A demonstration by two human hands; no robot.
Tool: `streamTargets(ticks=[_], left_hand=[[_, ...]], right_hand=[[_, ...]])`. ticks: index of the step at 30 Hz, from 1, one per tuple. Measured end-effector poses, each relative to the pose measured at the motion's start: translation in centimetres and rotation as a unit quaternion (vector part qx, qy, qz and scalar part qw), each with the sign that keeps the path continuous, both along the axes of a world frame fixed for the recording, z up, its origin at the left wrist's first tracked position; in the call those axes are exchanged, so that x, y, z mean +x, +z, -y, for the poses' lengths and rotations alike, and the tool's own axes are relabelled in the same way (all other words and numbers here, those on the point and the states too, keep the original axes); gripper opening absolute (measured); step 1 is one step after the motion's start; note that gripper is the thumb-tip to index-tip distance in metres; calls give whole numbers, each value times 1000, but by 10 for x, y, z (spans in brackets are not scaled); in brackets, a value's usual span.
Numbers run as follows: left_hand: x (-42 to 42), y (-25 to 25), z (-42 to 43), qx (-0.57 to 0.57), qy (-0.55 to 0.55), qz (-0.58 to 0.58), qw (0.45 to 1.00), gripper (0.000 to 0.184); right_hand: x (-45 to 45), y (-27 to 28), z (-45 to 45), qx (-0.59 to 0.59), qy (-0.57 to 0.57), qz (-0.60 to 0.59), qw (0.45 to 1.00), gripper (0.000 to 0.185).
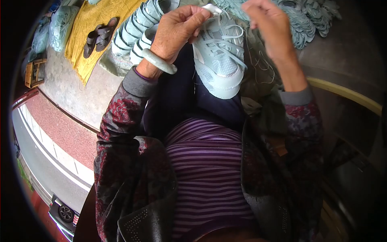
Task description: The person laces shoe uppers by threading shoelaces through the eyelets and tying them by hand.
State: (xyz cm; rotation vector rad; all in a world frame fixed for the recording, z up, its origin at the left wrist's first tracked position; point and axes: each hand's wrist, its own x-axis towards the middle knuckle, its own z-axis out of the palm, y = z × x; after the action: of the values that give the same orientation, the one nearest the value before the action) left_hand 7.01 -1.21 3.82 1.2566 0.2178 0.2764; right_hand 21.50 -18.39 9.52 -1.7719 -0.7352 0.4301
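While the pale blue shoe (221, 66) sits across the dark trousers (169, 97) on the lap, rounded toe end toward the body, the left hand (179, 30) is at its far end, thumb and fingertips pinching a small white piece (212, 9); can't tell if that piece is part of the shoe or separate. Right hand (272, 28) is up on the other side of the shoe, apart from its body, fingers curled in toward the thumb, motion-blurred; can't tell whether it grips anything. Lace (231, 57) crosses the front of the shoe, with loose loops toward the right-hand side. Pale bracelet (159, 61) on the left wrist, grey cuffs on both sleeves of the patterned jacket (115, 121), purple striped shirt (209, 161) under it. Just left of the left hand: curved row of pale blue shoe tops (129, 34), nested one into the next. Beyond that, yellow cloth (74, 50) on the floor with two dark sandals (100, 37) on it, then a stuffed plastic bag (63, 28) just beside the cloth. Past the right hand, a heap (304, 22) of similar pale blue pieces; thin loose strings (264, 64) near the shoe, same side
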Motion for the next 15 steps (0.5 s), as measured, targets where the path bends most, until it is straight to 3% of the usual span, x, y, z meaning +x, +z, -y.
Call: streamTargets(ticks=[1,2,4,5,6,7,8,10,14,15], left_hand=[[-2,-3,0,17,-7,5,1000,24],[-4,-6,1,15,-9,6,1000,24],[-7,-12,1,-2,-16,-14,1000,24],[-6,-13,3,2,-6,-19,1000,25],[-6,-14,4,1,-5,-19,1000,25],[-5,-15,5,-12,2,-17,1000,25],[-4,-15,6,-24,9,-14,1000,25],[-5,-14,5,-29,25,-14,999,26],[-16,-9,1,-45,85,-28,995,26],[-18,-14,-2,-46,100,-13,994,24]], right_hand=[[18,-2,3,-1,-2,0,1000,13],[33,1,1,175,127,-126,968,13],[43,6,5,339,249,-244,874,14],[32,21,7,166,128,-110,972,13],[23,31,8,-19,-2,32,999,13],[15,30,5,-82,10,36,996,13],[9,23,2,-83,9,37,996,13],[-4,2,-4,-88,134,139,977,24],[-31,-5,-15,-208,139,197,948,30],[-33,-7,-17,-215,138,289,923,31]])
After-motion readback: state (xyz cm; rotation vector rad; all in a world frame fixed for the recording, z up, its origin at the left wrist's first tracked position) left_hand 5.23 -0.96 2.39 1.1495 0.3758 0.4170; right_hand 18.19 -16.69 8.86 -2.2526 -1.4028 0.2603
